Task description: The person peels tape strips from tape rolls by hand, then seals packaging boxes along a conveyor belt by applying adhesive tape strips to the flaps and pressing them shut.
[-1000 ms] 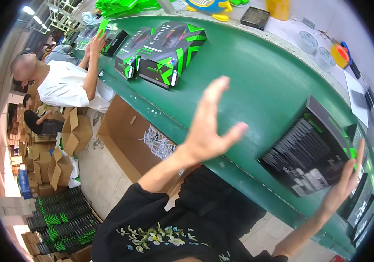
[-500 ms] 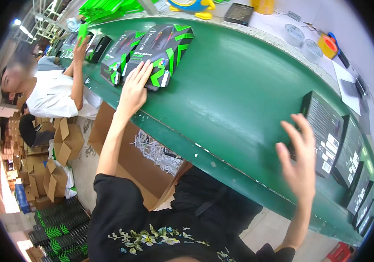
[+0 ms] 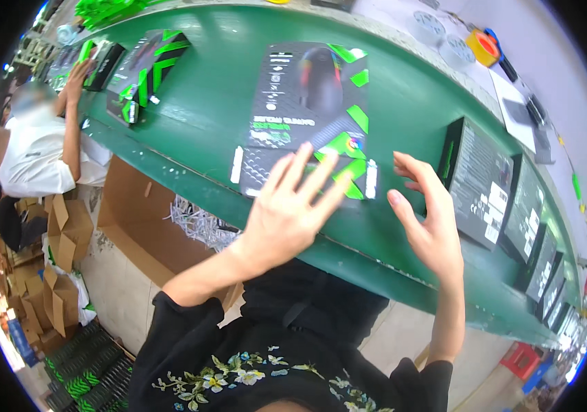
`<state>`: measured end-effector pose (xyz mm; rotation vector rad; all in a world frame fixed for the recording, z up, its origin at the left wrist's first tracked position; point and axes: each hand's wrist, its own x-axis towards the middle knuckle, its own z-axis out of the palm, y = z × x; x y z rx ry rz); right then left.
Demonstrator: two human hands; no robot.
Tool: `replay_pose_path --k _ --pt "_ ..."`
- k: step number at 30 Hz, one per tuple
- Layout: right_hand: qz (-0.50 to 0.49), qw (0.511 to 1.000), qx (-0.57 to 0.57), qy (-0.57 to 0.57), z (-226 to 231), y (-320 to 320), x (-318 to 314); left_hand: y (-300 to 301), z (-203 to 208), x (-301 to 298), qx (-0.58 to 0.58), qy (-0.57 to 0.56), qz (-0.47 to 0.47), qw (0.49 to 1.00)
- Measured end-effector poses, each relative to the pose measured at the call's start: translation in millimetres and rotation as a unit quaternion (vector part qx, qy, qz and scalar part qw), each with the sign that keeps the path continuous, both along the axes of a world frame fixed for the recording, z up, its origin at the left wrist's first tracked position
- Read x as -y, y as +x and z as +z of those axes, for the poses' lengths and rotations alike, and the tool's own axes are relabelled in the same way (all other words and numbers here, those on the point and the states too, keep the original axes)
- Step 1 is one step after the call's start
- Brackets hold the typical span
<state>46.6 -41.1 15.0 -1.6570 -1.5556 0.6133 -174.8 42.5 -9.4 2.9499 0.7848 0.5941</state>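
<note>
In front of me on the green table (image 3: 211,89) lies a black and green mouse box (image 3: 293,103), with a computer mouse pictured on its face. My left hand (image 3: 283,216) rests over the near part of this box, fingers spread and flat. White tabs show at the box's two near corners. Just right of the box my right hand (image 3: 430,226) hovers, its fingers curved and apart with nothing between them. Beyond it, several dark boxes (image 3: 475,182) in a row lean on the table with their printed backs showing.
Another mouse box (image 3: 146,72) lies to the left, near a co-worker in a white shirt (image 3: 36,151) whose hands hold a green piece. An open carton (image 3: 135,220) with shredded paper stands below the table edge. Yellow tape (image 3: 482,48) sits at the back right.
My left hand has drawn one mouse box rightward, from beside the other box to in front of me. My right hand has shifted left toward it. The view has turned somewhat.
</note>
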Motion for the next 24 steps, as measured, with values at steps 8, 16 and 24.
replay_pose_path --k 8,16,24 --pt "-0.036 0.997 -0.071 -0.017 -15 7 3 -30 17 -5 0.078 -0.143 -0.030 0.986" --pt "-0.065 0.988 -0.103 -0.097 -13 4 3 -78 2 -44 0.188 -0.343 0.145 0.909" --pt "-0.063 0.985 -0.131 -0.097 -16 -3 4 -75 0 -55 0.168 -0.336 0.085 0.923"
